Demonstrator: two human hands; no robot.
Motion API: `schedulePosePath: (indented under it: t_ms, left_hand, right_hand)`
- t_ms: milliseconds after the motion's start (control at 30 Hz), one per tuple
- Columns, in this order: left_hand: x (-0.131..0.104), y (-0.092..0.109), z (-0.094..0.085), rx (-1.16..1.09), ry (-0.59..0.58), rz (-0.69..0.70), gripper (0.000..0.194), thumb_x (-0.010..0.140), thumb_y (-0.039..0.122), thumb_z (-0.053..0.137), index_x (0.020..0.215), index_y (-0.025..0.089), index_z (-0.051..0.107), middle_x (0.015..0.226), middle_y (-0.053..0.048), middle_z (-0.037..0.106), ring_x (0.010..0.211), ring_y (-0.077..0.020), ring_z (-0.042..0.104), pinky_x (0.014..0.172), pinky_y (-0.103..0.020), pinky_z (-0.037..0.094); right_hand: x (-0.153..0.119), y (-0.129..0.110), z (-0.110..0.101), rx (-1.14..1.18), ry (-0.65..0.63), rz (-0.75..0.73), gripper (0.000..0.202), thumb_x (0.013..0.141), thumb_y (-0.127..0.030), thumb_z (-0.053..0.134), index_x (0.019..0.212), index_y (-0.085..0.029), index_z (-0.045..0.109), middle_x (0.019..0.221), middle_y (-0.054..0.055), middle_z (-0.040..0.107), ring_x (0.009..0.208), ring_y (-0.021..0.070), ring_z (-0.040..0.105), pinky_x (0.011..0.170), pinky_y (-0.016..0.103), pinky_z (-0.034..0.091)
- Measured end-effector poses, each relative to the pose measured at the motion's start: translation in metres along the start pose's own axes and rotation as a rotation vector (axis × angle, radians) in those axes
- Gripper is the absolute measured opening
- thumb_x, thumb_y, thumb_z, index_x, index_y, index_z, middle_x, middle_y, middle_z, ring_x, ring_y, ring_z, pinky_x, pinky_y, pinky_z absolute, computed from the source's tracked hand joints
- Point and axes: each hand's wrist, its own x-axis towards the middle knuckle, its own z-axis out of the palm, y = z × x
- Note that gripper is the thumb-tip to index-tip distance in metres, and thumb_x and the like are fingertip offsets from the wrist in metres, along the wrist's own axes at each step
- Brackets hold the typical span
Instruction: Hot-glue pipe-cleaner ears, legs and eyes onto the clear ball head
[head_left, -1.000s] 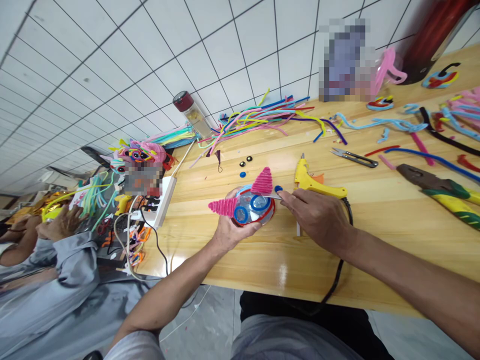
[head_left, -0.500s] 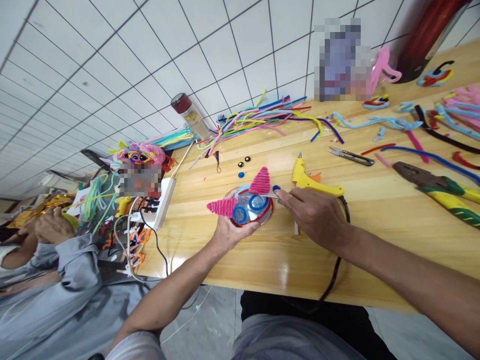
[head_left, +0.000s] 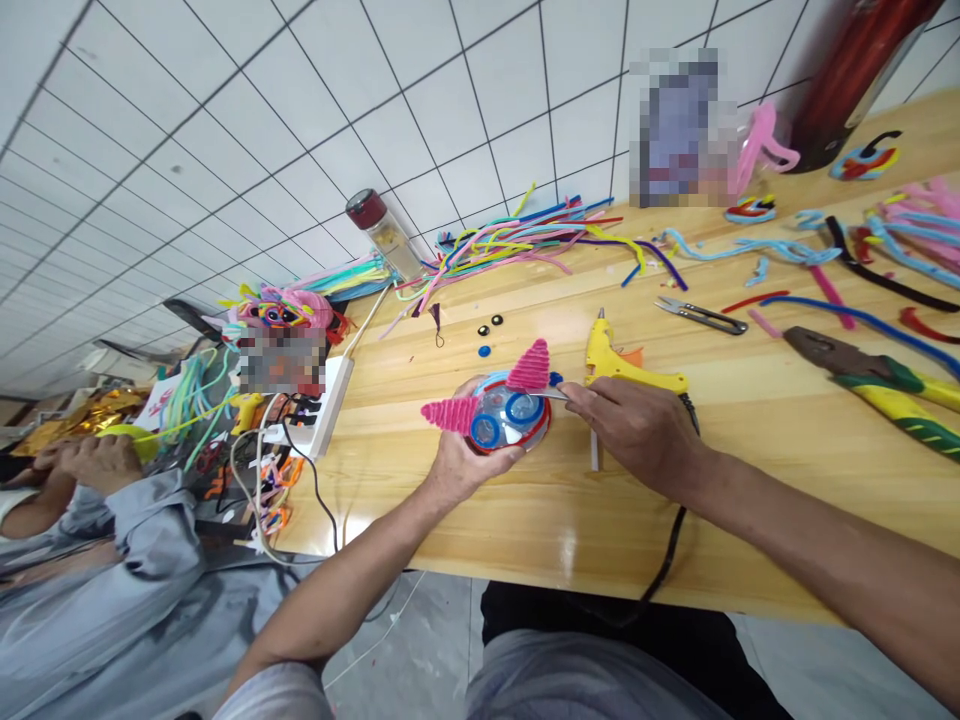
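My left hand [head_left: 469,465] is wrapped round a clear rounded plastic craft piece [head_left: 512,425] edged with red and light-blue pipe cleaner. Two blue pipe-cleaner rings sit on its face, and two pink ribbed ears [head_left: 529,367] stick out from it. My right hand [head_left: 634,425] pinches a thin silver tool [head_left: 553,394], too slim to name for certain, its tip at the right-hand blue ring. A small blue pipe-cleaner coil [head_left: 556,379] shows just beyond the tool. Above lie another blue coil [head_left: 484,351] and two black round eyes [head_left: 496,320].
A yellow glue gun [head_left: 630,370] lies beyond my right hand, its black cord running down over the table edge. Snips [head_left: 701,315] and pliers [head_left: 847,365] lie to the right. Pipe cleaners [head_left: 525,235] line the wall. At left are a power strip [head_left: 330,410] and a co-worker's hands [head_left: 109,465].
The craft piece in my left hand has shifted slightly right and down. The tool in my right hand stays at the right-hand ring, with my right hand moved a little to the right.
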Motion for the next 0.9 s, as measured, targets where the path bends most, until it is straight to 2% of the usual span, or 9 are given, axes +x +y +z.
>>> schedulePosePath:
  t_ms: [200,433,633,800,900]
  left_hand:
    - [-0.002,-0.002,0.002,-0.009,0.031,-0.043,0.097,0.074,0.068,0.088,0.149,0.019,0.050,0.144,-0.019,0.065,0.135,-0.0390,0.066,0.117,-0.058,0.053]
    - [-0.002,-0.003,0.001,-0.033,0.031,-0.044,0.096,0.074,0.069,0.088,0.148,0.019,0.051,0.143,-0.018,0.066,0.134,-0.0384,0.067,0.116,-0.056,0.055]
    - [-0.005,-0.006,0.003,-0.037,0.050,0.015,0.095,0.075,0.063,0.091,0.148,0.021,0.048,0.143,-0.018,0.064,0.133,-0.0377,0.067,0.116,-0.057,0.054]
    - [-0.011,-0.014,0.001,0.082,0.148,0.117,0.099,0.072,0.069,0.090,0.148,0.024,0.046,0.150,-0.019,0.056,0.143,-0.0394,0.059,0.122,-0.059,0.047]
    - [-0.012,-0.016,0.000,0.033,0.170,0.110,0.100,0.072,0.074,0.087,0.149,0.024,0.045,0.149,-0.019,0.057,0.137,-0.0378,0.064,0.117,-0.056,0.053]
  right_hand:
    - [-0.003,0.006,-0.008,0.038,-0.031,0.053,0.021,0.110,-0.023,0.059,0.119,-0.017,0.078,0.073,0.001,0.071,0.066,0.0140,0.065,0.059,0.029,0.039]
    - [-0.001,0.012,-0.018,0.119,-0.054,0.120,0.026,0.110,-0.026,0.056,0.128,-0.020,0.074,0.090,0.005,0.079,0.076,0.0151,0.073,0.062,0.027,0.044]
    - [0.003,0.011,-0.016,0.121,-0.063,0.132,0.028,0.113,-0.029,0.052,0.122,-0.018,0.076,0.086,0.004,0.080,0.073,0.0152,0.073,0.060,0.028,0.044]
    - [0.004,0.014,-0.016,0.145,-0.086,0.130,0.028,0.113,-0.030,0.052,0.117,-0.020,0.078,0.084,0.004,0.078,0.072,0.0150,0.071,0.060,0.028,0.042]
    - [0.005,0.015,-0.018,0.150,-0.064,0.104,0.030,0.114,-0.029,0.051,0.115,-0.018,0.078,0.080,0.003,0.076,0.069,0.0148,0.070,0.060,0.028,0.041]
